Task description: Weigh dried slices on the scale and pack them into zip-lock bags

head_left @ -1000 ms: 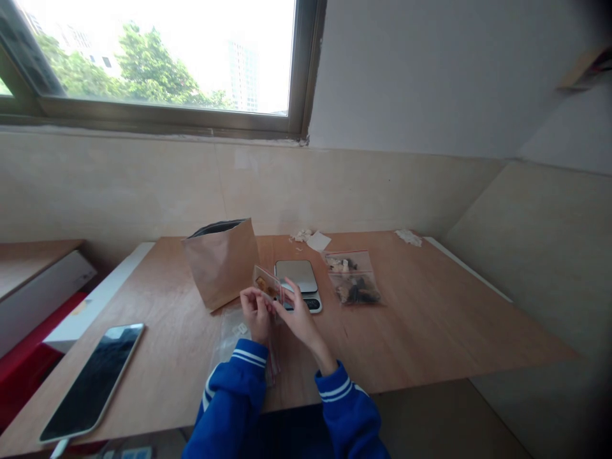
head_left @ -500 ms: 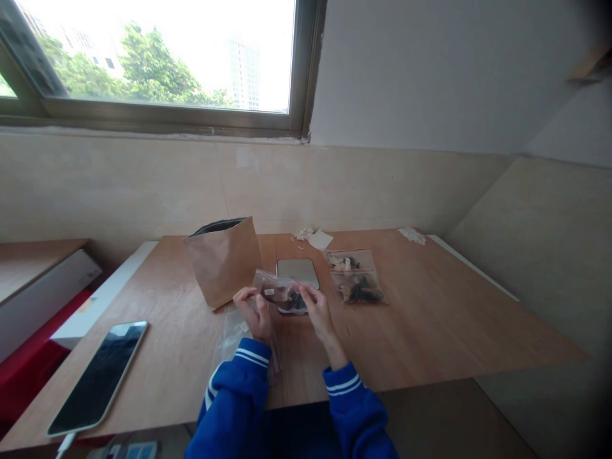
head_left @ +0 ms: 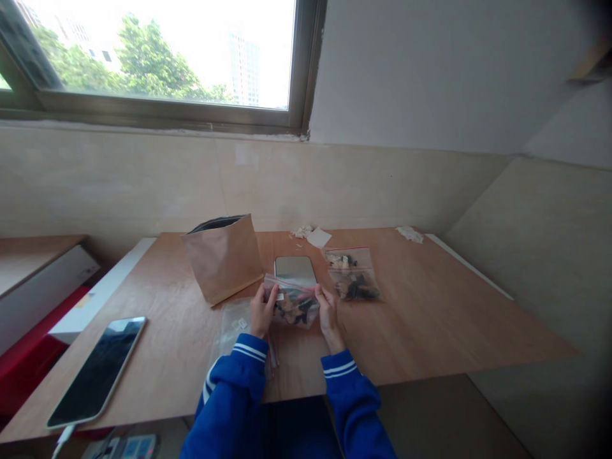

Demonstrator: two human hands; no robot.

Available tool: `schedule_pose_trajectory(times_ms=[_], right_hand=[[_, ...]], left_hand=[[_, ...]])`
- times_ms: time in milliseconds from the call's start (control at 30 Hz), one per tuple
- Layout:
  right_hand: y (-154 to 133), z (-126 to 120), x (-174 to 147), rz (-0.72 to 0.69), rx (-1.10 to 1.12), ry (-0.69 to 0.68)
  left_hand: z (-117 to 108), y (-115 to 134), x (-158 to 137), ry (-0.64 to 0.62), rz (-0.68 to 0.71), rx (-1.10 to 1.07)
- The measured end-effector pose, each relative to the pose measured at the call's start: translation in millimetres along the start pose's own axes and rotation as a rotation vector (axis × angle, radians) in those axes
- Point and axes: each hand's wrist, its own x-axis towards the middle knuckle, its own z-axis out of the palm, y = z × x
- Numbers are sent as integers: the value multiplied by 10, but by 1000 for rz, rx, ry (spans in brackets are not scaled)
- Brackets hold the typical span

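Note:
A clear zip bag [head_left: 297, 310] with dark and tan dried pieces inside is held up between my two hands. My left hand [head_left: 262, 313] pinches its left edge, close to a small white label. My right hand [head_left: 327, 312] grips the upper right corner. Just behind the bag lies a flat scale-like device [head_left: 294, 268] with a pale top, partly covered by it. Under my left wrist are flat clear zip bags [head_left: 234, 325], which look unfilled. Two filled zip bags [head_left: 356, 285] with similar dark pieces lie overlapping to the right.
An open brown paper pouch [head_left: 224, 261] stands at the back left. A phone [head_left: 102, 370] with a white cable lies at the left front of the wooden table [head_left: 430, 319]. White scraps [head_left: 318, 238] and a crumpled white piece [head_left: 410, 234] lie along the back edge.
My hands have spread the zip bag wider and lowered it slightly toward me. My left hand has shifted right and turned upright, now gripping the bag's left edge.

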Motion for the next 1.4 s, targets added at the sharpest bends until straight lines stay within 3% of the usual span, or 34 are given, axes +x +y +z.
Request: schedule_pose_trajectory(times_ms=[333,533,767,1000,1400], right_hand=[[80,-32,69,-50,-122,125],[78,13,38,-33,-32,16],[113,-23,49,-82,-139,75],[167,-31,30,-185,-354,235],[191,-62,46,-182,-354,257]], left_hand=[[17,19,24,-29,-26,-196],[26,-19,21,35,-58,-266],[22,5,41,69,-154,-368],[16,71,42,97,-220,-380],[7,66,31,70,-216,-353]])
